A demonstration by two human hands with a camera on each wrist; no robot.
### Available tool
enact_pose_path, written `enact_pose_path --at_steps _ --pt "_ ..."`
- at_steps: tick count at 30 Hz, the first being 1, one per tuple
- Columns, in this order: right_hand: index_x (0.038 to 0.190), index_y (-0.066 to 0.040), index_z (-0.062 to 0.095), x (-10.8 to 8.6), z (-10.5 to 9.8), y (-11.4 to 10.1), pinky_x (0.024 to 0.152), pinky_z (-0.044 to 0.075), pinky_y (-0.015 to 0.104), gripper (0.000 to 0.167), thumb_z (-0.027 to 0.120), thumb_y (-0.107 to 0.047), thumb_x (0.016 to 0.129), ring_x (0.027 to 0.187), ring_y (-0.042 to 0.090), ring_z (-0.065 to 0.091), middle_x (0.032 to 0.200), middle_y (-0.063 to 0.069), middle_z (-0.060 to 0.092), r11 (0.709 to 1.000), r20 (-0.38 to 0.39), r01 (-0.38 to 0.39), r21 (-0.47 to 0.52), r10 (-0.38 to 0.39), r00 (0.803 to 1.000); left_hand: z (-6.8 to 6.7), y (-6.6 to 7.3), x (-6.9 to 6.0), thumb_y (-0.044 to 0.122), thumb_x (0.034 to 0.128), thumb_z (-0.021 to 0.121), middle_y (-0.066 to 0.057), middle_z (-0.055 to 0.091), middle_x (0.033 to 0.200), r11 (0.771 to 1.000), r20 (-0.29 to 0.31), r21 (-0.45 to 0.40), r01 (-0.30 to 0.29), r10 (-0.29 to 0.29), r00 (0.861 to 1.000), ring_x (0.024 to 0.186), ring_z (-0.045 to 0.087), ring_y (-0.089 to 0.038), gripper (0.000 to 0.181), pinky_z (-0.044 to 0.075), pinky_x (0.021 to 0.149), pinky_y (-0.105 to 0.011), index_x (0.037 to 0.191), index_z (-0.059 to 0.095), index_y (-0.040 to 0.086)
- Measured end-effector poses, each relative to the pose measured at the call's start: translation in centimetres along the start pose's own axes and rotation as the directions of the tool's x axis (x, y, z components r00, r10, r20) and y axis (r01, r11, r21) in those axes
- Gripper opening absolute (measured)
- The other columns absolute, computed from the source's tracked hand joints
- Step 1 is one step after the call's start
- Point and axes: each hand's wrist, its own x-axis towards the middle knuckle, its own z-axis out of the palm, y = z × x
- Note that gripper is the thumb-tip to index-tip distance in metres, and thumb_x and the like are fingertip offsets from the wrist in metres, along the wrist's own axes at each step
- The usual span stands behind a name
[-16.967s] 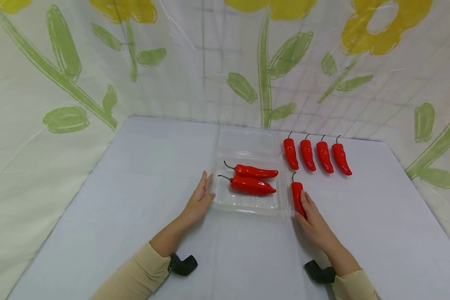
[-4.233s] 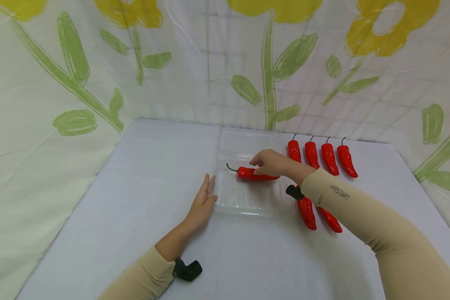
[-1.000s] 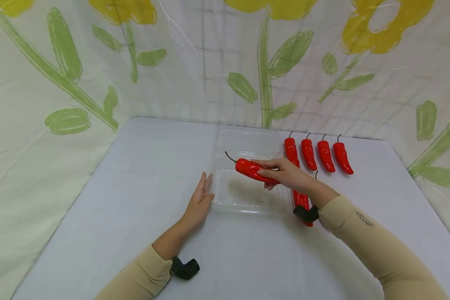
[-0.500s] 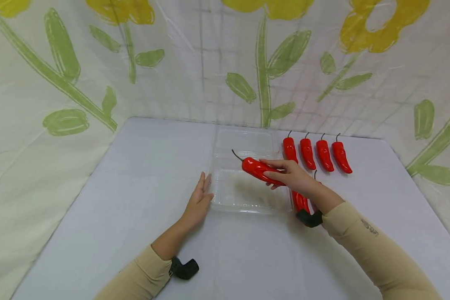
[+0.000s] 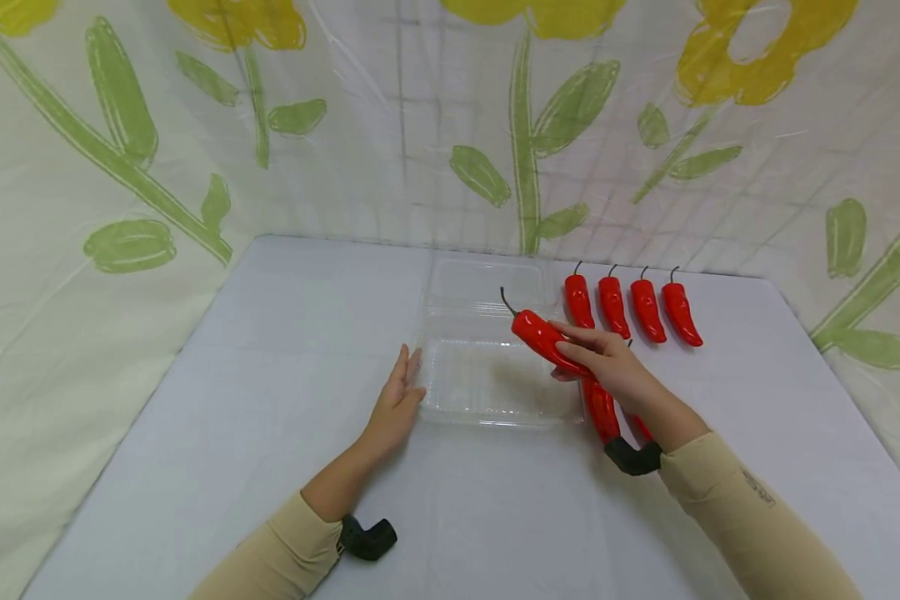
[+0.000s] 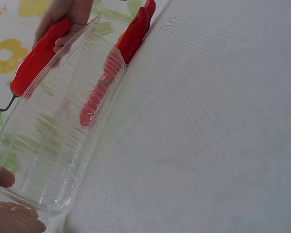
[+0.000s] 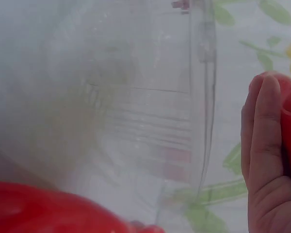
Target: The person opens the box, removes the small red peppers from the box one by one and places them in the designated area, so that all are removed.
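Note:
In the head view my right hand [image 5: 607, 360] grips a red chili pepper [image 5: 534, 332] above the right side of a clear plastic clamshell box [image 5: 502, 422]. The pepper's stem points up and left. My left hand [image 5: 393, 408] rests against the box's left wall, its fingers fairly straight. The left wrist view has the box tilted across it, the held pepper [image 6: 36, 60] beyond its rim. Two more chili peppers [image 5: 598, 408] lie right of the box, partly hidden by my right arm. No pepper lies in the box.
Several red chili peppers [image 5: 647, 310] lie in a row at the table's back right. The box's lid [image 5: 487, 282] lies folded back behind its tray. A flowered cloth [image 5: 345, 183] hangs behind the white table [image 5: 285, 333]. Black wrist cameras [image 5: 371, 540] sit on both wrists.
Both peppers seen earlier in the box are out of it. Over the last second my right hand has carried the held pepper rightward and tilted its stem more upright. The left hand stays put.

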Motion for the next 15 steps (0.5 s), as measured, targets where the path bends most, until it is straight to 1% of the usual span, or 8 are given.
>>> enact_pose_path --at_steps 4,8,11,15 --pt "0.144 -0.025 0.036 -0.9 -0.1 0.8 0.093 0.047 0.038 0.058 0.054 -0.042 0.091 0.096 0.015 0.065 0.133 0.018 0.050 0.998 -0.026 0.002 0.058 -0.001 1.000 0.0 0.0 0.0 -0.005 0.0906 0.033 -0.018 0.011 0.155 1.000 -0.001 -0.002 -0.001 0.001 1.000 0.144 0.006 -0.029 0.068 0.008 0.116 -0.046 0.147 -0.005 -0.003" --pt "0.143 -0.026 0.037 -1.6 -0.4 1.8 0.091 0.048 0.034 0.056 0.052 -0.042 0.092 0.096 0.013 0.064 0.134 0.016 0.048 0.996 -0.059 0.026 0.087 -0.021 0.998 0.0 0.0 0.0 -0.006 0.0899 0.033 -0.019 0.010 0.155 1.000 -0.002 -0.013 -0.007 0.007 1.000 0.144 0.005 -0.029 0.069 0.008 0.116 -0.046 0.147 -0.005 -0.004" --pt "0.143 -0.027 0.037 -2.2 -0.6 2.5 0.089 0.050 0.030 0.056 0.052 -0.043 0.091 0.099 0.009 0.060 0.131 0.010 0.048 0.996 -0.099 0.018 0.093 -0.008 0.995 0.0 0.0 0.1 -0.006 0.0898 0.033 -0.019 0.010 0.155 1.000 -0.001 -0.017 -0.004 0.004 1.000 0.144 0.005 -0.029 0.069 0.008 0.116 -0.046 0.147 -0.005 -0.004" --pt "0.144 -0.023 0.034 -3.1 -1.0 3.3 0.086 0.051 0.024 0.059 0.050 -0.044 0.092 0.097 0.005 0.060 0.124 0.000 0.052 0.994 -0.146 0.008 0.113 0.008 0.989 0.0 0.1 0.0 -0.006 0.0900 0.033 -0.018 0.011 0.155 1.000 -0.005 -0.007 0.008 -0.008 1.000 0.144 0.005 -0.029 0.068 0.008 0.116 -0.046 0.147 -0.004 -0.003"
